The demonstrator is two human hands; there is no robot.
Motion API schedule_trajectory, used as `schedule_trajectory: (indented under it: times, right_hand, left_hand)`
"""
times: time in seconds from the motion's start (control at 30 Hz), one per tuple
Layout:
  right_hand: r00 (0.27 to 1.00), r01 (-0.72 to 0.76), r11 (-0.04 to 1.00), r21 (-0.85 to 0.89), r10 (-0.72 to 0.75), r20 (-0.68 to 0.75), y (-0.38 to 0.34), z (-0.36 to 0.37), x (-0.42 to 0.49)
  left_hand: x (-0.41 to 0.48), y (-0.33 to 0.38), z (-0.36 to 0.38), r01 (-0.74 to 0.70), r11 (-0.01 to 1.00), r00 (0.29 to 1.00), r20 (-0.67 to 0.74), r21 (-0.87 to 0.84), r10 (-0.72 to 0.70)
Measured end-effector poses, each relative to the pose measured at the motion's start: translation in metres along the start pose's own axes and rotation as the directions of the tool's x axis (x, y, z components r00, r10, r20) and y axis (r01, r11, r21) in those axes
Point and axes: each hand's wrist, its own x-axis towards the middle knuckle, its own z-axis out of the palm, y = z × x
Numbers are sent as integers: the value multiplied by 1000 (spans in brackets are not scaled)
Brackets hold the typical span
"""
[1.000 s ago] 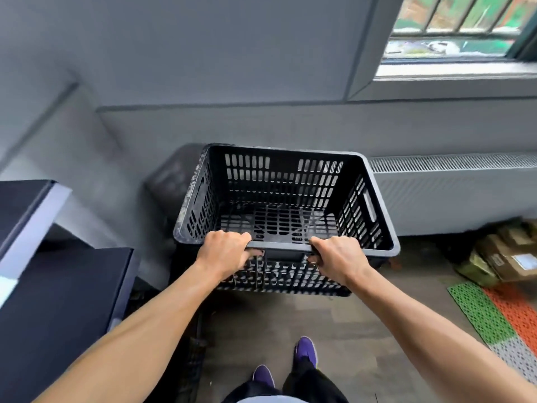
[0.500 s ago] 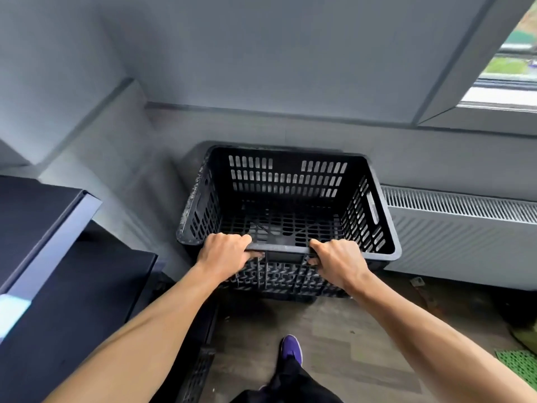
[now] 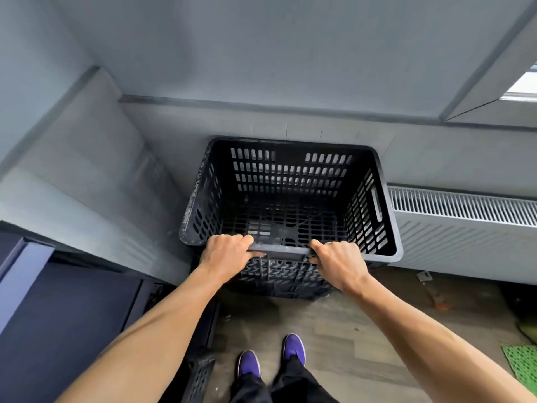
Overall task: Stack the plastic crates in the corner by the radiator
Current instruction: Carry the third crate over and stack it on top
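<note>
We are gripping the near rim of a black plastic crate (image 3: pixel 290 205) with the left hand (image 3: pixel 226 253) and the right hand (image 3: pixel 338 263), both clenched around it. The crate is showing slotted walls, a perforated floor and a thick rim. It is sitting upright in the corner, just beside the white radiator (image 3: pixel 465 228).

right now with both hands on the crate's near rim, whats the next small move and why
Probably ease the black crate straight down, then let go. The left hand and right hand grip its near rim, and it already sits in the corner beside the radiator, apparently over another crate's wall. Whether it is fully seated cannot be told.
</note>
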Motion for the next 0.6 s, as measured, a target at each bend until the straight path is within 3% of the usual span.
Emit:
schedule_trajectory:
  times: [0.4,0.6]
  right_hand:
    - [992,-56,998,29,52,114,-15,28,-13]
    - [969,-72,988,139,36,246,-3,15,-4]
  left_hand:
    - [-23,-8,35,-49,999,992,118,-24,51]
    - [-24,-20,36,12,985,972,234,-174,30]
